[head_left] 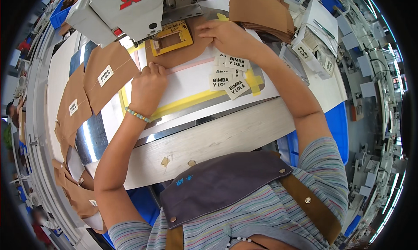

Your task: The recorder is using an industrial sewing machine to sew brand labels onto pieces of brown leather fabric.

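A brown flat panel (pixel 197 49) lies under the sewing machine head (pixel 126 10), with a yellow rectangular frame template (pixel 172 38) on top of it. My left hand (pixel 150 89), wearing a beaded bracelet, has its fingers curled at the panel's lower left edge; the fingertips are partly hidden. At the panel's right side is my right hand (pixel 228 38), its fingers reaching left over the brown surface, somewhat apart. Below that hand, several white printed labels (pixel 220 81) lie in a loose pile on the work surface.
Brown panels with white labels (pixel 109 78) hang in a chain over the table's left side. A stack of brown panels (pixel 259 12) lies at the far right, near a white box of labels (pixel 315 49). Yellow tape (pixel 187 105) borders the work area. A blue bin (pixel 341 132) stands right.
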The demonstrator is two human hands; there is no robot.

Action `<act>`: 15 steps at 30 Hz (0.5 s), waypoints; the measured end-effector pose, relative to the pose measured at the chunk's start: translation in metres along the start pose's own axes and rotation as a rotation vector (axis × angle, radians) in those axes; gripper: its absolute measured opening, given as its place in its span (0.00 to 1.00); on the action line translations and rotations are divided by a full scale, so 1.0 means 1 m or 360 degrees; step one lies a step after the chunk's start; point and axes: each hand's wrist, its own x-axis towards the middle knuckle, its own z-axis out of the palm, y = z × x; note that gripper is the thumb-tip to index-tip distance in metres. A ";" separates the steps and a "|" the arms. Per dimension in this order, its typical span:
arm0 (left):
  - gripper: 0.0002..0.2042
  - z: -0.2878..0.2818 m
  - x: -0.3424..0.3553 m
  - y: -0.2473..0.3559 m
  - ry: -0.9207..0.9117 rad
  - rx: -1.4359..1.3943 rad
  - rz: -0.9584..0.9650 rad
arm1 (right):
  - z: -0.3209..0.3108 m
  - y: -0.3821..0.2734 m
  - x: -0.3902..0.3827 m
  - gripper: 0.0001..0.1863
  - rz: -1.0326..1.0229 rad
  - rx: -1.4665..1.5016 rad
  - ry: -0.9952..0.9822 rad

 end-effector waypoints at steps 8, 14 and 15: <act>0.17 -0.012 -0.028 -0.017 -0.0075 -0.0064 -0.0166 | 0.006 -0.007 -0.017 0.24 -0.0149 -0.0626 -0.0144; 0.21 -0.033 -0.037 -0.011 -0.0003 -0.0545 -0.0223 | 0.013 -0.020 -0.052 0.32 -0.0116 -0.0464 -0.0280; 0.21 -0.031 -0.040 -0.011 0.0000 -0.0548 -0.0223 | 0.015 -0.020 -0.055 0.34 -0.0132 -0.0488 -0.0289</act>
